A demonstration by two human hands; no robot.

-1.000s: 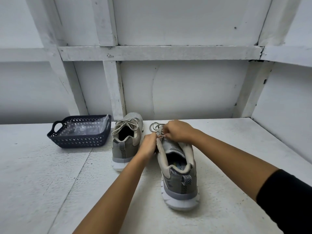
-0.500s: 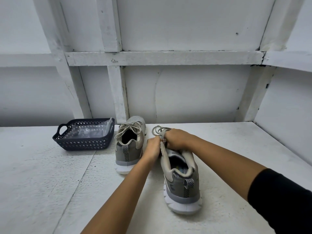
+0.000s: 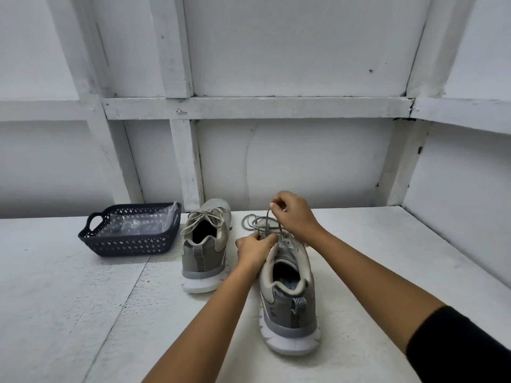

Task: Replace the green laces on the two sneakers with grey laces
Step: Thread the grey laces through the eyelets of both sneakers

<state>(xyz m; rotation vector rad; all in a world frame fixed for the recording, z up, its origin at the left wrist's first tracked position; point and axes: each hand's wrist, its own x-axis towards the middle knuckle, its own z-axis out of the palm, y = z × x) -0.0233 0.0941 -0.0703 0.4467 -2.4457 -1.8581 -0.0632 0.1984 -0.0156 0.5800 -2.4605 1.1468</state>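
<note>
Sneakers stand side by side on the white worktop (image 3: 69,299), heels toward the camera. The left sneaker (image 3: 206,252) is just beside a dark basket (image 3: 127,244), and the right sneaker (image 3: 287,299) is nearer the camera. The tied lace (image 3: 204,219) on the left sneaker ends in a bow. The right hand (image 3: 294,215) is raised above the right sneaker's front, finger and thumb pinching a loose lace (image 3: 267,218) that runs down to the eyelets. A loop of that lace lies on the worktop beyond the toe. The left hand (image 3: 253,251) grips the right sneaker at the top of its tongue. Its curled fingers hide whether the lace is pinched too. Both hands cover much of the eyelet rows. The laces look greyish-beige, and green or grey is hard to judge. Crumpled clear plastic (image 3: 138,221) fills the basket; what it holds is unclear. A black sleeve (image 3: 456,349) is cut off at the lower right.
</note>
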